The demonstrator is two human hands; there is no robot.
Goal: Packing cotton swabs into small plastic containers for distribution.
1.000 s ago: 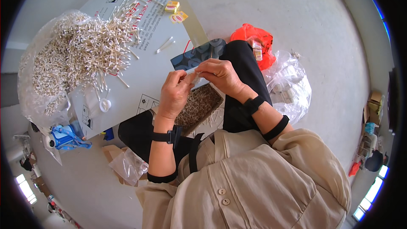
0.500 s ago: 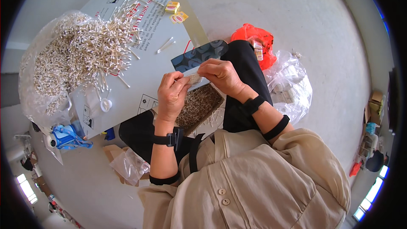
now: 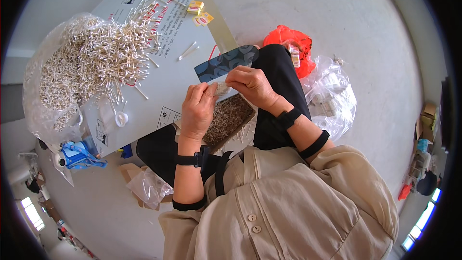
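A small whitish bundle [image 3: 222, 88], which looks like cotton swabs, spans the gap between my two hands above my lap. My left hand [image 3: 198, 106] grips its left end with thumb and fingers. At the other end the fingers of my right hand [image 3: 252, 85] are pinched together; whether they hold the swabs or a thin wrapping round them is too small to tell. Right below the hands sits an open cardboard box [image 3: 243, 124] between my legs, filled with loose cotton swabs [image 3: 224, 123].
A clear bag [image 3: 36, 82] spills a large heap of cotton swabs [image 3: 96, 62] onto the table [image 3: 159, 86]. Small yellow boxes [image 3: 196, 7] lie at its far edge. Right of my leg are a red bag [image 3: 301, 50] and a clear bag [image 3: 332, 98]. A carton [image 3: 132, 178] stands lower left.
My left hand has shifted slightly right and turned, its fingers more upright around the bundle. The right hand stays pinched in nearly the same place.
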